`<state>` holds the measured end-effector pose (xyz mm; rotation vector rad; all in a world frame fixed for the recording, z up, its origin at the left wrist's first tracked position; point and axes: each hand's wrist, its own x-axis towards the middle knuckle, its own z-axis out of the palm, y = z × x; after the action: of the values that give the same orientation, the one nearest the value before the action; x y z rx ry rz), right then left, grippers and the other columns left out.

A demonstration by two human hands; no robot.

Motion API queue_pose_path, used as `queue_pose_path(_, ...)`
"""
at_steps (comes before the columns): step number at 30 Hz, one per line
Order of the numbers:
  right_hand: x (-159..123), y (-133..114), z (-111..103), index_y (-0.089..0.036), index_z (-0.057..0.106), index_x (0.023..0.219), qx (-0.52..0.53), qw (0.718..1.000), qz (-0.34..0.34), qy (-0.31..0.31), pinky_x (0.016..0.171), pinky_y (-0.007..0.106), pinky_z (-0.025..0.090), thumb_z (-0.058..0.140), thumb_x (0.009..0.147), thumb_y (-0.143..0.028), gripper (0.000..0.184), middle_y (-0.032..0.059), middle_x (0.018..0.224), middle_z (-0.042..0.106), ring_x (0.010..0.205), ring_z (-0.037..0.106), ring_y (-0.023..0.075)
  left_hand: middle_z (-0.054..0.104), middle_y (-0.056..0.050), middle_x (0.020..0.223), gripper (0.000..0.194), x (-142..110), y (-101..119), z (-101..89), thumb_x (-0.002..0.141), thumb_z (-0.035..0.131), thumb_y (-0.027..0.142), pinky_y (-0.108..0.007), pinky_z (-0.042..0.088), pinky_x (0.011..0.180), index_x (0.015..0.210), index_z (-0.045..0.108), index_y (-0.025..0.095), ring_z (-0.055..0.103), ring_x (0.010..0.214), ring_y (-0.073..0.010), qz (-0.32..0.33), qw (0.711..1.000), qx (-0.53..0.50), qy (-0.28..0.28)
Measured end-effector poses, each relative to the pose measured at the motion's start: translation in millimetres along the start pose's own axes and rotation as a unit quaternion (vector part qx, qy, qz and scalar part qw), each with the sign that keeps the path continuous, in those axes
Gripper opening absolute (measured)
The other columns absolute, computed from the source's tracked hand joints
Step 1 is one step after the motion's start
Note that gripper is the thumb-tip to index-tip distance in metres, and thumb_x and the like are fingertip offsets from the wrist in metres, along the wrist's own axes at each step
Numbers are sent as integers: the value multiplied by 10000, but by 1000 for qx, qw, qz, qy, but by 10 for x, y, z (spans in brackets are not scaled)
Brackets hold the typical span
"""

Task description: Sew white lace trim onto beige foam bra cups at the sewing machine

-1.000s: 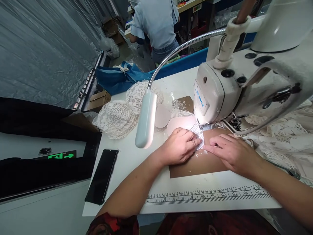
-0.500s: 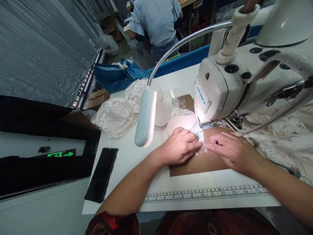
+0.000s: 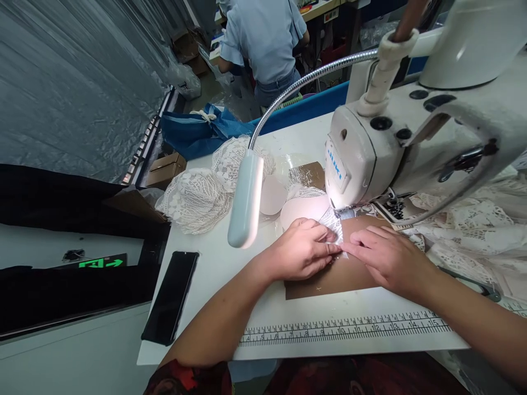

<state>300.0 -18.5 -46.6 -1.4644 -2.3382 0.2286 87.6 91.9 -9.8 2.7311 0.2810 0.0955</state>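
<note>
My left hand (image 3: 305, 250) is closed at the near edge of a white lace piece (image 3: 334, 224), its fingertips pressed together there. From the other side my right hand (image 3: 387, 255) meets it, fingers bent and closed, its tips pinching the same lace edge. The lace runs up under the needle area of a white sewing machine (image 3: 353, 156). A pale padded cup (image 3: 302, 208) lies against the lace, just beyond my left knuckles. Below both hands is a brown sheet (image 3: 319, 286) on the table. Fingers partly cover the pinched edge.
A lamp (image 3: 244, 203) on a bendable neck hangs left of the machine. White lace cups (image 3: 197, 200) are piled behind it. A black phone (image 3: 171, 296) and a printed ruler (image 3: 329, 332) lie nearer. More lace (image 3: 465, 219) is at right. A person (image 3: 265, 44) sits beyond.
The view has shifted slightly. My left fingers have straightened a little along the lace edge. Both hands stay in nearly the same place by the machine.
</note>
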Motion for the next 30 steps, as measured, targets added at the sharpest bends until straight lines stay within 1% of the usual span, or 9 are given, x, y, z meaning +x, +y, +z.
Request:
queue_pose_path(3,-21,-10,19,-192,676,1015,-4,1000,-5,11,720,327,332,436,790,-4,379,62,874,620,816,473,208,582,-99,1303,377,55,3,17,995,395,326,-362,427,907,1274,600,176,518,1060,-225,-32,999,23,26)
queue_pose_path(7,-25,-24,26,-191,673,971,-10,1000,0,18,716,327,326,440,782,-3,354,55,848,606,803,466,206,536,-110,1392,403,101,-8,107,991,391,304,-390,453,895,1317,549,127,528,1033,-242,-59,994,92,31)
queue_pose_path(10,-16,-28,31,-189,671,953,-14,1000,2,23,712,323,328,438,778,0,348,53,832,597,790,466,203,525,-111,1406,407,103,-24,167,984,395,288,-393,463,884,1328,537,122,529,1018,-242,-55,991,118,31)
queue_pose_path(15,9,4,70,-181,685,950,-44,998,7,55,679,312,345,443,765,3,356,49,785,591,763,477,199,525,-113,1402,413,110,-56,202,991,370,278,-388,462,870,1333,530,111,529,1035,-242,-51,989,130,43)
queue_pose_path(18,35,28,74,-159,687,1032,-77,995,8,65,680,307,367,449,741,10,412,68,875,641,818,522,203,529,-109,1402,389,107,-73,183,983,383,251,-392,447,869,1313,554,136,521,1055,-245,-46,989,132,46)
queue_pose_path(20,66,25,45,-154,686,1074,-101,993,14,65,643,299,370,451,733,11,446,73,923,666,832,550,203,536,-95,1399,373,98,-84,160,979,398,247,-395,432,876,1297,571,159,511,1059,-241,-41,989,132,49)
queue_pose_path(24,156,-30,-42,-190,708,1063,-154,986,57,42,490,283,280,472,748,-22,428,65,889,680,694,562,178,551,-56,1391,370,91,-111,125,973,420,240,-395,404,890,1308,569,190,489,1067,-234,-33,991,124,50)
queue_pose_path(27,205,-67,-61,-220,706,1108,-191,976,98,43,459,284,230,485,766,-35,447,62,894,693,599,516,154,557,-47,1387,365,102,-139,118,969,423,232,-397,388,893,1297,580,204,483,1084,-240,-40,991,121,51)
queue_pose_path(30,216,-69,-45,-247,697,1139,-200,972,115,45,454,287,210,505,759,-33,476,44,895,701,569,478,145,557,-62,1383,361,121,-164,109,964,428,244,-405,379,889,1288,585,206,482,1101,-252,-52,990,125,50)
